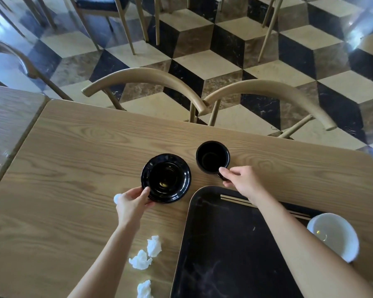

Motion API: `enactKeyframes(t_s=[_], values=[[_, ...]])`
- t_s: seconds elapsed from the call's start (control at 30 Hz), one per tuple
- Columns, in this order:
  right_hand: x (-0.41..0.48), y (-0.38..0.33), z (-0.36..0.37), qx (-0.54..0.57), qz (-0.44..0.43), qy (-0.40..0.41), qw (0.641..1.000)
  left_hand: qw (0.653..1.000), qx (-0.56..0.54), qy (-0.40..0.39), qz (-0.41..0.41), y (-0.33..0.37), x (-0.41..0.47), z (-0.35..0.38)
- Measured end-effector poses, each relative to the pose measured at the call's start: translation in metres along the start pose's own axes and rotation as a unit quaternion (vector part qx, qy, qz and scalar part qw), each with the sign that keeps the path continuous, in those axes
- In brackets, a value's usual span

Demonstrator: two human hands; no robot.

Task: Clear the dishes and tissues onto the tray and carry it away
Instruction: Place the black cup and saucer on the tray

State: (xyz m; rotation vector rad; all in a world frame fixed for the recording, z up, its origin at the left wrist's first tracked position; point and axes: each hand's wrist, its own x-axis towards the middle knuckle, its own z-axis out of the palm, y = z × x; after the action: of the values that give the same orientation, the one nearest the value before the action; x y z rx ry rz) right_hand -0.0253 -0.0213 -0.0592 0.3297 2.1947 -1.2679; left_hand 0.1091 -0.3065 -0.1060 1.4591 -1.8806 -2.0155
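On the wooden counter (78, 147), the left hand (132, 202) pinches the near rim of the black plate (182, 168) carrying a black bowl (164, 179), just left of the black tray (224, 244). The right hand (240, 179) closes on the handle of the black mug (212, 157), just beyond the tray. Crumpled tissues (146, 253) lie left of the tray, while chopsticks (235, 200) and a white bowl (334, 235) rest on it.

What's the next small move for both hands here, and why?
Probably lift and carry both pieces to the black rectangular tray. The left hand already pinches the rim of the black bowl on its black saucer, the right hand grips the black mug by its handle, and the tray's near half lies bare.
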Motion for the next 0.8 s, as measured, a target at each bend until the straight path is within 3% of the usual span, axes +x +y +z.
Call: enactKeyframes(t_s=[0.17,0.53,0.8], values=[[0.001,0.010,0.006,0.013,-0.027,-0.053,0.998,1.000,-0.004,-0.001,0.007,0.001,-0.005,0.002],[-0.022,0.014,0.010,0.177,-0.077,-0.001,0.981,0.997,0.037,0.015,0.068,0.013,-0.034,0.008],[-0.083,0.031,-0.012,0.201,-0.095,0.000,0.975,0.997,0.050,-0.011,0.066,-0.022,-0.127,0.011]])
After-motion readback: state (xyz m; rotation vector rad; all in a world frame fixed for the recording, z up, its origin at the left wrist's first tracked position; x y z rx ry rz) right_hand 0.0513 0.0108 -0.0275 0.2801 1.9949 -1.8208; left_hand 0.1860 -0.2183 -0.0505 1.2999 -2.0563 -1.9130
